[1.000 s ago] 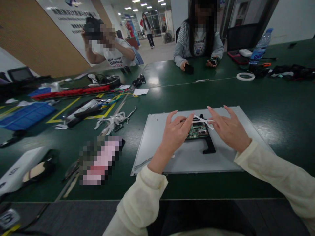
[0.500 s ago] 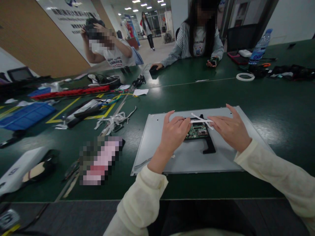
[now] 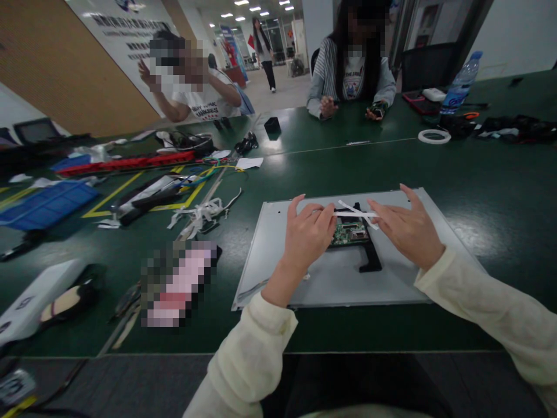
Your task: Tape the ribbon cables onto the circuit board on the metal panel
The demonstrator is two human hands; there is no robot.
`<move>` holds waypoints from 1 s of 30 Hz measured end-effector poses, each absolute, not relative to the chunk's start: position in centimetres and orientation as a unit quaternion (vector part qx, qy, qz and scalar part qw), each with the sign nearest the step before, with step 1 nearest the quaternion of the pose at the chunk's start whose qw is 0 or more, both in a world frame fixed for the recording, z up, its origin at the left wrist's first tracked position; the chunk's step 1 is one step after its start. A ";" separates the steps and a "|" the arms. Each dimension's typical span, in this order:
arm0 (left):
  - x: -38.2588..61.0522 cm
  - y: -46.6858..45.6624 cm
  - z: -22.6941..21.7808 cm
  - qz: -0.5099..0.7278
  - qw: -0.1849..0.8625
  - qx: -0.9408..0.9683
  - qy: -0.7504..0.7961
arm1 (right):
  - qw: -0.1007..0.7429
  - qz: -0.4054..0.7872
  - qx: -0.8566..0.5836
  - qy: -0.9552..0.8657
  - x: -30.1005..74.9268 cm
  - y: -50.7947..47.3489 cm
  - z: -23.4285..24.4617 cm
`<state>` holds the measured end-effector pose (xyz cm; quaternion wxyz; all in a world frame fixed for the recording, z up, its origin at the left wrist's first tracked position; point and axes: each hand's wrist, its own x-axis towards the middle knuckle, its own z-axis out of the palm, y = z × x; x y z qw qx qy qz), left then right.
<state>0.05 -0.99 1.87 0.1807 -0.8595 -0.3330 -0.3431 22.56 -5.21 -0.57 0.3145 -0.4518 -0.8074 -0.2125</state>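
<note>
Between my two hands a narrow white strip [image 3: 354, 214] is held stretched, and a second strip end crosses it at a slant. My left hand [image 3: 310, 231] pinches the strip's left end between thumb and finger. At the other end, my right hand [image 3: 407, 229] pinches it the same way, index finger raised. Below the strip lies a green circuit board [image 3: 349, 234] in a black bracket [image 3: 371, 259]. Both rest on a flat grey metal panel [image 3: 278, 244] on the table. My left hand covers part of the bracket.
Left of the panel lie a phone [image 3: 185, 284] and a tangle of white strips [image 3: 202, 215]. Farther left is a blue tray [image 3: 47, 203]. A white tape roll [image 3: 434, 136] and a water bottle [image 3: 462, 84] are at the far right. Two people sit across the green table [image 3: 313, 165].
My hands and the strip have barely moved. Across the table, one person has drawn a hand back from a small black box; the other person has lowered their arms a little.
</note>
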 end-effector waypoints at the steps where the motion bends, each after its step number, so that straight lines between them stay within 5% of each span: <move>1: 0.0 -1.0 1.8 -0.344 0.183 -0.858 -0.336 | 0.313 -0.212 -0.451 -0.809 22.5 -5.2 -0.5; 20: 0.5 -1.1 1.9 -0.367 0.148 -0.825 -0.404 | 0.309 -0.210 -0.469 -0.800 22.3 -5.3 -0.2; 30: 0.9 -1.8 1.7 -0.326 0.164 -0.887 -0.283 | 0.306 -0.176 -0.451 -0.819 21.7 -5.6 -0.1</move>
